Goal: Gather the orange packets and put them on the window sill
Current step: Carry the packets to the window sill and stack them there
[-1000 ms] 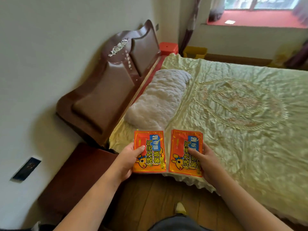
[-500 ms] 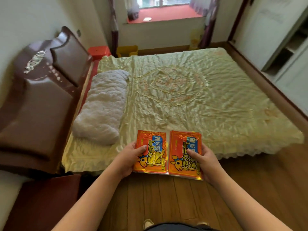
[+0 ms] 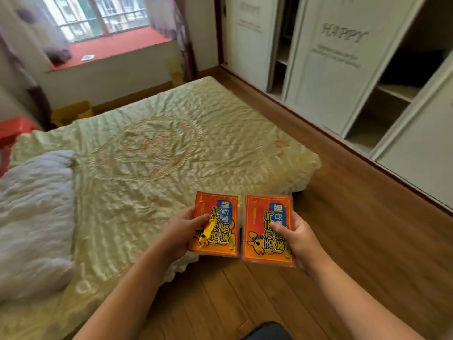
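I hold two orange packets side by side in front of me, above the near edge of the bed. My left hand (image 3: 182, 233) grips the left orange packet (image 3: 221, 217) by its lower left side. My right hand (image 3: 297, 238) grips the right orange packet (image 3: 261, 224) by its right edge. Both packets face up and do not touch. The red window sill (image 3: 117, 46) lies far across the room at the upper left, under the window, with a small pale item (image 3: 87, 57) lying on it.
A bed (image 3: 152, 153) with a pale green cover fills the middle, with a white pillow (image 3: 31, 217) at the left. Wooden floor (image 3: 362, 217) runs along the bed's right side towards the sill. A white wardrobe (image 3: 338, 69) with sliding doors lines the right. Curtains (image 3: 179, 33) hang by the window.
The view has swung to the right: the headboard has left the frame and the wardrobe and window have come in. The packets stay in my hands, now a little apart.
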The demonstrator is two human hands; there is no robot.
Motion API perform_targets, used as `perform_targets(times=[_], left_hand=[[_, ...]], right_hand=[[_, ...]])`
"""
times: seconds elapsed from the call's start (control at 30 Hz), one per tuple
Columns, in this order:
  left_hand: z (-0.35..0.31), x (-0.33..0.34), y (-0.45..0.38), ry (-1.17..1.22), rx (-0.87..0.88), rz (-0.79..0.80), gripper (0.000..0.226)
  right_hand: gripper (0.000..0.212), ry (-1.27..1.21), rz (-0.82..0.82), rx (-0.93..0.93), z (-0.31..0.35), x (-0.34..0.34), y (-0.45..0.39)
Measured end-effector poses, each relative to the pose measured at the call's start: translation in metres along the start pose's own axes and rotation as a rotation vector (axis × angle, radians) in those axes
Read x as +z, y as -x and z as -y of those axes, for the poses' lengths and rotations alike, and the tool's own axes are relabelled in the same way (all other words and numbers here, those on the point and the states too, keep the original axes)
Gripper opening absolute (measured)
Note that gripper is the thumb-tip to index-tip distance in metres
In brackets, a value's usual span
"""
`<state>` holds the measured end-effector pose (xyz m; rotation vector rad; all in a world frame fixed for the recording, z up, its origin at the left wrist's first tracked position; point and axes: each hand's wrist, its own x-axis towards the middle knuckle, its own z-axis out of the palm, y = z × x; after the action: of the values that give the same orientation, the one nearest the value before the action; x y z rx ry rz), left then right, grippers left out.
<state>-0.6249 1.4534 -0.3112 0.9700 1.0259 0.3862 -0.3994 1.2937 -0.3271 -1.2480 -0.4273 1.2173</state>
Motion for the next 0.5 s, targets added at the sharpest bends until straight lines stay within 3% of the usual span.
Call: perform_targets(times=[0.5], left_hand=[[-0.048, 0.134, -0.111, -0.168, -0.087, 0.24, 0.014]], right_hand=[[0.044, -0.138, -0.268, -0.051, 0.042, -0.107, -0.033]])
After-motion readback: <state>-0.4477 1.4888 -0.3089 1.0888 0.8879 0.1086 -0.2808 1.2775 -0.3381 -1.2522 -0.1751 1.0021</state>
